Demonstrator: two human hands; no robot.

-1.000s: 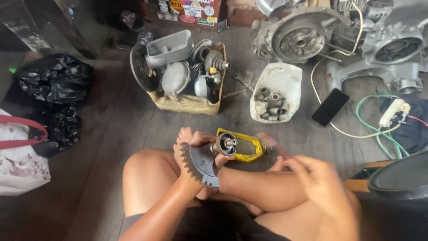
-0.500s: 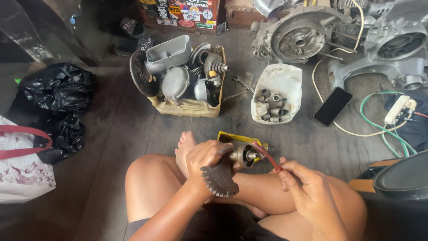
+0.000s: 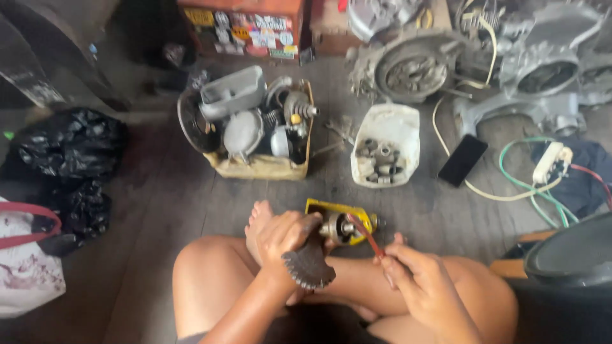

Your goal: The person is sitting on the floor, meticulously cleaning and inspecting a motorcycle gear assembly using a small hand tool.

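Note:
I sit cross-legged on a wooden floor. My left hand (image 3: 284,237) grips a dark toothed gear (image 3: 308,266) joined to a metal shaft part (image 3: 338,227), held over a yellow tray (image 3: 338,210) by my feet. My right hand (image 3: 414,280) holds a thin red-handled tool (image 3: 364,234) whose tip touches the shaft part. The frame is blurred, so fine detail on the part is unclear.
A box of engine parts (image 3: 255,127) and a white tub of small metal pieces (image 3: 386,153) stand ahead. A black phone (image 3: 463,160), cables and a power strip (image 3: 551,162) lie right. Engine casings (image 3: 414,70) sit behind; black bags (image 3: 70,143) lie left.
My left hand turned the gear from edge-up to hanging down below the fist. My right hand brought the red tool up to the shaft part. The camera tilted slightly.

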